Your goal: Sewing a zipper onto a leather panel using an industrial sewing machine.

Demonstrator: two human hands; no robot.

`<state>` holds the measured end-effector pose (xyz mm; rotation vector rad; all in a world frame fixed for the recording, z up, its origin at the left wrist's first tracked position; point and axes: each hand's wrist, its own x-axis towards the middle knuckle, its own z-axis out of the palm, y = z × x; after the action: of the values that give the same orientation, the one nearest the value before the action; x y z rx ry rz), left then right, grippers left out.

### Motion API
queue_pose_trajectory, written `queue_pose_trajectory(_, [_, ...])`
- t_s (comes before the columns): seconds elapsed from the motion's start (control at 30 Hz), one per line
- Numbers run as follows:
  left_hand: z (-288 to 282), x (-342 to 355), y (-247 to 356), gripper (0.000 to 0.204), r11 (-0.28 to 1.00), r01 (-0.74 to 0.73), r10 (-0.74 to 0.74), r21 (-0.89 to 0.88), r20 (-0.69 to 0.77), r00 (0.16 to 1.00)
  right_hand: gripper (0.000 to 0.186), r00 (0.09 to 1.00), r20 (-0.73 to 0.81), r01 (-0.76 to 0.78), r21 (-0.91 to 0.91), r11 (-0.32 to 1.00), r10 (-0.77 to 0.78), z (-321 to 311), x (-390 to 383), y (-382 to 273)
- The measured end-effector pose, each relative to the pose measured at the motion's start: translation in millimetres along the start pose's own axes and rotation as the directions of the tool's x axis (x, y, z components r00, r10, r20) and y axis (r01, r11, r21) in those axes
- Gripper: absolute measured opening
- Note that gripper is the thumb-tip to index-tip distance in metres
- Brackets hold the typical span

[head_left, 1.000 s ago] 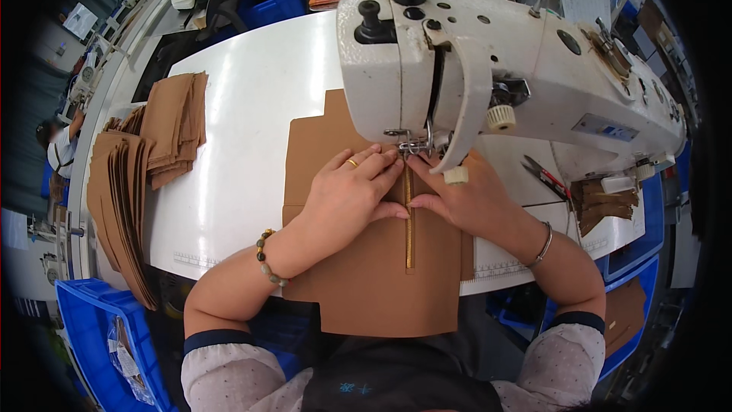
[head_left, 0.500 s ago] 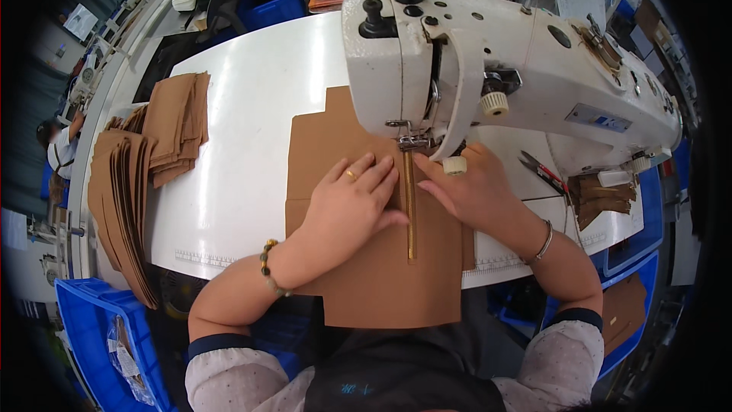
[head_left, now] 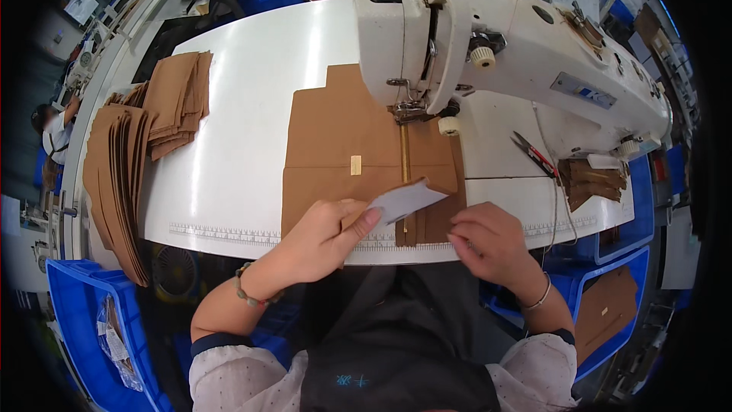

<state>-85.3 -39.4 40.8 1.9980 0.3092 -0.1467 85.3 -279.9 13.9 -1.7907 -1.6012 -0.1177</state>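
Observation:
My left hand (head_left: 324,236) grips the lifted lower part of a brown sheet (head_left: 320,130), its folded-over end showing a white face (head_left: 408,198). The sheet lies under the presser foot (head_left: 412,113) of a white sewing machine (head_left: 507,38). A brass-coloured zipper (head_left: 405,149) runs down from the foot along the sheet, partly hidden by the raised fold. A small pale tab (head_left: 355,165) sits left of the zipper. My right hand (head_left: 488,244) is just right of the fold, fingers loosely bent and apart, with nothing visible in them.
Brown pieces are stacked (head_left: 114,168) at the left of the white table (head_left: 244,69). Red-handled snips (head_left: 534,154), thread and brown scraps (head_left: 591,187) lie right. Blue bins stand at lower left (head_left: 72,305) and right (head_left: 625,313). Another person (head_left: 57,133) works at far left.
Both hands have drawn back toward the near edge from beside the presser foot. The sheet's near part is now lifted and folded in my left hand, showing white.

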Motion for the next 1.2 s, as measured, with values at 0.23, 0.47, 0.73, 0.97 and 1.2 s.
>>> queue_pose_trajectory(0.23, [4,6,-10,0.052,0.986,-0.083,0.073,-0.144,-0.075,0.995,0.024,0.979,0.038,0.205,-0.080,0.975,-0.203,40,10,-13])
queue_pose_trajectory(0.47, [2,7,-15,0.051,0.984,-0.093,0.082,-0.149,-0.081,0.993,0.025,0.961,0.067,0.277,-0.179,0.944,-0.269,42,12,-11])
queue_pose_trajectory(0.73, [3,7,-15,0.052,0.979,-0.098,0.081,-0.179,-0.103,0.991,0.028,0.964,0.076,0.263,-0.170,0.950,-0.254,40,10,-11])
queue_pose_trajectory(0.97, [4,9,-18,0.052,0.979,-0.121,0.104,-0.162,-0.111,0.988,0.028,0.953,0.103,0.302,-0.210,0.930,-0.287,38,11,-12])
queue_pose_trajectory(1.2, [3,7,-14,0.048,0.981,-0.162,0.149,-0.109,-0.111,0.982,0.029,0.950,0.090,0.311,-0.227,0.923,-0.298,39,9,-13])
